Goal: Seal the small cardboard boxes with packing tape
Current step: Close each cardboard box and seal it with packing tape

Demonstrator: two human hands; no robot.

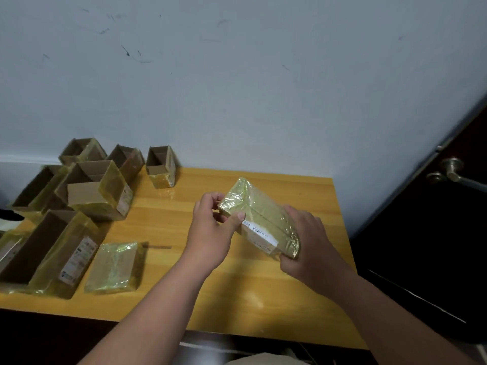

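- my left hand [210, 227] pinches the far end of the taped box [259, 219], frame centre, held above the table [263, 299]
- my right hand [308, 246] grips its near end
- open boxes [97, 191] at left edge
- another sealed box [114, 267] lies flat lower left

Glossy taped cardboard box [259, 219], wooden table [263, 285]

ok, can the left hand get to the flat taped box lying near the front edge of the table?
Probably yes, once it lets go. The left hand is pinching the held box with the right hand. The flat taped box lies below-left with bare table between.
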